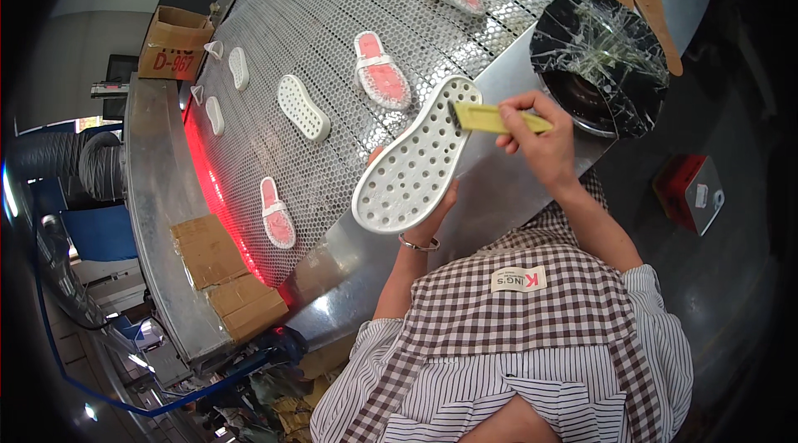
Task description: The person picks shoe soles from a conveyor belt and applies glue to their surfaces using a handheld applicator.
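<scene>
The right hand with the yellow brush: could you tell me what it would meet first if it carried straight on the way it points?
The right hand points its yellow brush leftward at the white sole held by the left hand. The brush tip seems already at the sole's heel end, though depth is unclear.

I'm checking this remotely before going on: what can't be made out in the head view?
- Left hand: mostly hidden behind the white sole, so its grip is unclear.
- Brush tip: too small to tell whether it touches the sole.
- Dark round pot: contents masked by glare and streaks.
- Far soles on the mesh belt: cut off by the top edge.
</scene>
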